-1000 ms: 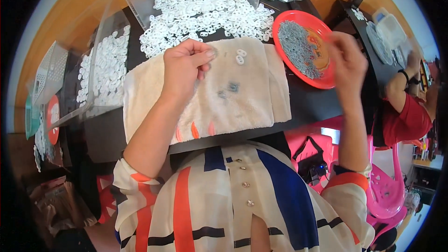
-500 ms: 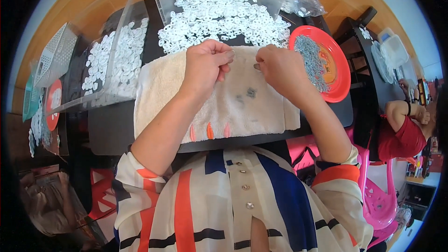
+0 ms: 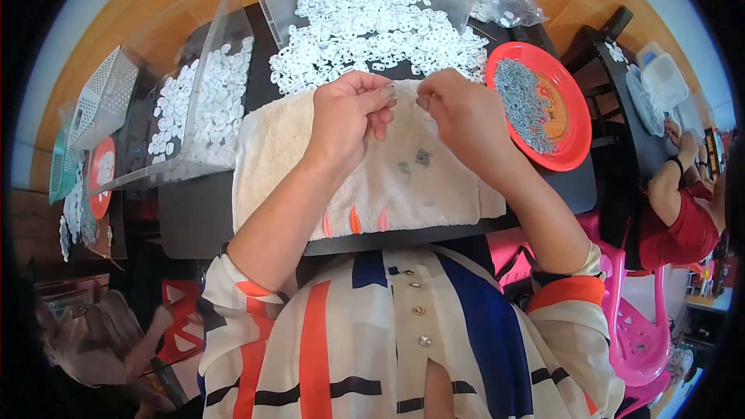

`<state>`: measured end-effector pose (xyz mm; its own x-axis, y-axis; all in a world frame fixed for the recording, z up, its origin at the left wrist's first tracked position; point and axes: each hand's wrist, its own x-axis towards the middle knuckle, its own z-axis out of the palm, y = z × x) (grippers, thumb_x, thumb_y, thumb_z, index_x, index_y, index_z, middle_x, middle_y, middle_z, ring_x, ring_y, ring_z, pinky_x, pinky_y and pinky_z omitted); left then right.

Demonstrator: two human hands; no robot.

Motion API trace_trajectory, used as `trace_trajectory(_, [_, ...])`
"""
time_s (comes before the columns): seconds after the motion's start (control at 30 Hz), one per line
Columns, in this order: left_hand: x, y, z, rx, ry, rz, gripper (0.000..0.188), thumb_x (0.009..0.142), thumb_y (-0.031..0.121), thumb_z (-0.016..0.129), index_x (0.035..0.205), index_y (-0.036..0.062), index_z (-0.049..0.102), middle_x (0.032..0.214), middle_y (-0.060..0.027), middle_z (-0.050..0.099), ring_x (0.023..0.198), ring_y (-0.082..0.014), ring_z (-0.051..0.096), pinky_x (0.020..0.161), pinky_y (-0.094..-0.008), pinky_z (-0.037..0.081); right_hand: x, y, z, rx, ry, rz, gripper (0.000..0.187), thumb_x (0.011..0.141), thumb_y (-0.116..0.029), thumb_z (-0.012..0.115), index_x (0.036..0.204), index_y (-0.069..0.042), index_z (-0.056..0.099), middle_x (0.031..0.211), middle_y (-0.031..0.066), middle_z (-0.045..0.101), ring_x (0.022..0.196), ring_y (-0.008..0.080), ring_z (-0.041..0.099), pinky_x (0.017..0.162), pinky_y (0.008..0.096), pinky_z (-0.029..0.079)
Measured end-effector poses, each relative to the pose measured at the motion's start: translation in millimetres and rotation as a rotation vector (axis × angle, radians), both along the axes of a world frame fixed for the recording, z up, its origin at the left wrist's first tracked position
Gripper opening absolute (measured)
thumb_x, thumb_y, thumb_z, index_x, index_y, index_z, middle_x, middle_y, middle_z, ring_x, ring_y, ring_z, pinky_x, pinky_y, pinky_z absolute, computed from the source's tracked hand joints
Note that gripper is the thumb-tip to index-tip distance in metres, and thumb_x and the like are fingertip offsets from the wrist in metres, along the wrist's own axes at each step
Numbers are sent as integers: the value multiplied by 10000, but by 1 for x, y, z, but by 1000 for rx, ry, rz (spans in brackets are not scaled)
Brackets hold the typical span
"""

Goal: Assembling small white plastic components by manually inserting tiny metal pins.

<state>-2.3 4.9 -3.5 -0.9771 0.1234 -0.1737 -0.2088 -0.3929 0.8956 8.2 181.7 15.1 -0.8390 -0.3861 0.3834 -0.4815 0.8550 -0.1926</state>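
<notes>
Above the far part of a cream towel [image 3: 299, 202], my two hands face each other with a narrow gap between the fingertips. My left hand [image 3: 349, 120] is closed in a pinch, thumb against forefinger; whatever sits there is too small to name. My right hand [image 3: 469, 116] also pinches, and a small greyish bit shows at its fingertips, its kind unclear. Just beyond the hands lies a heap of small white plastic pieces [image 3: 365, 27] with holes in them. Beside my right hand a red plate [image 3: 574, 128] holds many small grey metal pieces [image 3: 521, 101].
A clear plastic box [image 3: 194, 120] with more white pieces stands at the left, another clear bin [image 3: 268, 8] at the back. A clear bag [image 3: 516, 9] lies at the far right. White baskets [image 3: 101, 97] are farther left. A person in red [image 3: 683, 221] sits to the right.
My right hand has come a little closer to my left, narrowing the gap between the fingertips. The whole view has shifted slightly. Both pinches stay closed.
</notes>
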Motion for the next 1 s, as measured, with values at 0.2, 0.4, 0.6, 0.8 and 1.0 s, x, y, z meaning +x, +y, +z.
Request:
trace_trajectory(0.2, [1, -1, 2, 25, 14, 4, 67, 839, -10, 625, 887, -54, 608, 742, -93, 616, 563, -128, 564, 434, -242, 431, -5, -13, 17, -481, -354, 19, 117, 902, -113, 568, 903, 3, 552, 722, 99, 578, 637, 168, 541, 609, 307, 441])
trace_trajectory(0.4, [3, 0, 3, 15, 19, -8, 82, 868, 18, 622, 902, -54, 605, 744, -81, 613, 541, -118, 555, 442, -236, 433, -8, -15, 9, -502, -370, 11, 108, 914, -107, 539, 926, 0, 532, 710, 68, 551, 670, 146, 532, 614, 299, 439])
trace_trajectory(0.6, [6, 3, 4, 6, 8, 6, 63, 862, -4, 615, 900, -53, 606, 741, -81, 614, 542, -125, 561, 430, -233, 427, -8, -16, 3, -549, -391, 28, 84, 907, -92, 528, 901, -10, 541, 682, 43, 542, 635, 104, 514, 583, 271, 431])
trace_trajectory(0.8, [10, 6, 9, -39, 41, 74, 39, 841, -3, 627, 866, -31, 615, 724, -63, 611, 565, -109, 559, 434, -229, 419, -10, -21, -4, -674, -368, 102, 93, 895, -85, 541, 861, 0, 553, 653, 15, 531, 617, 71, 490, 559, 235, 410])
trace_trajectory(1.0, [3, 0, 2, -28, 47, 124, 48, 826, -10, 627, 871, -24, 616, 735, -63, 611, 572, -107, 556, 440, -228, 416, -10, 0, 18, -380, -249, -97, 119, 846, -116, 634, 842, 0, 606, 639, 75, 560, 576, 148, 526, 561, 297, 421])
